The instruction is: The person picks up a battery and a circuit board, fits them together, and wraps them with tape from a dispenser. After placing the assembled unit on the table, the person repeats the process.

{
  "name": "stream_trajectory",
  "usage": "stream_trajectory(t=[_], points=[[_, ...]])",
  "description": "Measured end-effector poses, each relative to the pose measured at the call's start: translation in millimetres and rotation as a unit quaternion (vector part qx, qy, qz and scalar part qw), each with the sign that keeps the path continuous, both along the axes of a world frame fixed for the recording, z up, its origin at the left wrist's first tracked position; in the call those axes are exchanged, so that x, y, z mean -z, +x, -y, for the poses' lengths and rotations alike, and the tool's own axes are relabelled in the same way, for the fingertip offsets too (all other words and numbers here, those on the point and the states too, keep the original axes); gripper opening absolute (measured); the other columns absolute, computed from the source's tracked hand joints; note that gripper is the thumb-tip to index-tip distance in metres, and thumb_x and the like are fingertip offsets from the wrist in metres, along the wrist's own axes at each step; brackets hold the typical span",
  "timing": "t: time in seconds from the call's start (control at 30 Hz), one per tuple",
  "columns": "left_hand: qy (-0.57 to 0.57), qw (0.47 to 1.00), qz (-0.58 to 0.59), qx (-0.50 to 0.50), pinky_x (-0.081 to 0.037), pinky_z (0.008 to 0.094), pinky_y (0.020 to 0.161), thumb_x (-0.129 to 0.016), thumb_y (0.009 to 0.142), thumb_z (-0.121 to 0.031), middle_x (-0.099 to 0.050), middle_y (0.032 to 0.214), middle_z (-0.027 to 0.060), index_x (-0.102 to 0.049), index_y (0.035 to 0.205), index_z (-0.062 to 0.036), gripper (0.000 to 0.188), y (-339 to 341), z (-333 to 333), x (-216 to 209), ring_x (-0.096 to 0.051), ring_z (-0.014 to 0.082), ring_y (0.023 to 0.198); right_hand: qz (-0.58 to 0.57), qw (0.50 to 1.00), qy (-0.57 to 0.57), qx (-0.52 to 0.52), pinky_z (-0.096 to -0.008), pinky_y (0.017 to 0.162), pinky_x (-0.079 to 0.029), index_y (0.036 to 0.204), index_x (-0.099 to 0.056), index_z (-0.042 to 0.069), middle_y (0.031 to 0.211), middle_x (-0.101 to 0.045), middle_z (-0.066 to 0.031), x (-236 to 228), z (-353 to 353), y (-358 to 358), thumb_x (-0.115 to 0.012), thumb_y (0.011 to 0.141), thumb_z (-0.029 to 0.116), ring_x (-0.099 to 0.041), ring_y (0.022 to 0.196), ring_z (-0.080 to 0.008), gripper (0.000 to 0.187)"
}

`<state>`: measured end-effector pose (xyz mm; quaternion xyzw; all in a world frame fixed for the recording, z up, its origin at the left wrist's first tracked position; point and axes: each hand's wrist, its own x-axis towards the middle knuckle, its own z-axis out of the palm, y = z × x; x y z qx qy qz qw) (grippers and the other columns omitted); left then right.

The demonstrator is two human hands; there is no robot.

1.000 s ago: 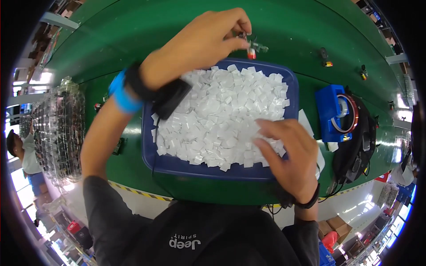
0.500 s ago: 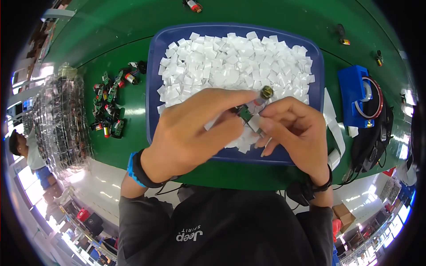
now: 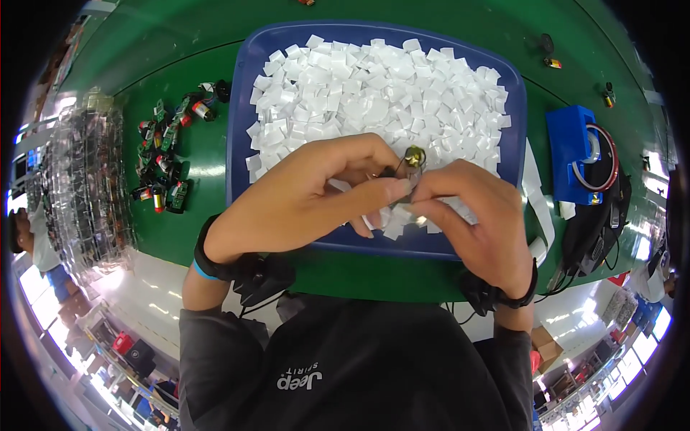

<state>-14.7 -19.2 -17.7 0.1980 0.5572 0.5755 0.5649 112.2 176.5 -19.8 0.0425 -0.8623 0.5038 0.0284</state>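
Above the near part of a blue tray (image 3: 233, 136) heaped with small white square pieces (image 3: 374, 100), my two hands meet at the fingertips. My left hand (image 3: 309, 194) is closed on a small electronic assembly (image 3: 415, 156), its round brass-coloured end pointing up; a dark wire loops beside that end. My left thumb and fingers cover most of its board. Pinched together, the fingers of my right hand (image 3: 478, 208) touch the assembly's near side. Whatever lies between those right fingertips is hidden.
Similar assemblies with green boards (image 3: 169, 136) lie piled left of the tray. Right of it stand a blue tape dispenser (image 3: 571, 154), a white strip (image 3: 535, 190) and a black bag (image 3: 600, 230). Wrapped clear packs (image 3: 90, 179) are stacked at the far left.
The assembly has turned in my left hand, whose thumb now lies across it. My right fingertips have closed in against it. The green board and white piece seen between my hands are now covered.
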Motion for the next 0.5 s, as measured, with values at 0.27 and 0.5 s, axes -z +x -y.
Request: stream_trajectory(t=[0.27,0.5], points=[[-0.016,0.998,-0.067,-0.001,-0.045,0.0219,0.053,-0.059,0.098,-0.012,-0.062,0.078,0.0034,-0.058,0.103,-0.0015,0.012,6.0,3.6,-4.3,-0.058,0.0073,0.063,-0.071,0.997,-0.033,-0.016,-0.0318,0.075,-0.05,0.093,-0.063,0.0,0.097,-0.064,-0.0123,-1.6,-4.8,-4.1,-0.07,0.08,-0.003,-0.063,0.087,-0.0232,0.015],[0.012,0.972,-0.233,-0.031,-0.043,0.0212,0.054,-0.057,0.096,-0.005,-0.063,0.086,0.0057,-0.056,0.101,0.002,0.008,6.6,7.1,-4.8,-0.055,0.006,0.063,0.002,0.975,-0.131,0.18,-0.0329,0.078,-0.051,0.102,-0.065,-0.002,0.101,-0.064,-0.014,-1.8,2.0,-9.5,-0.067,0.082,-0.002,-0.063,0.087,-0.0252,0.02]])
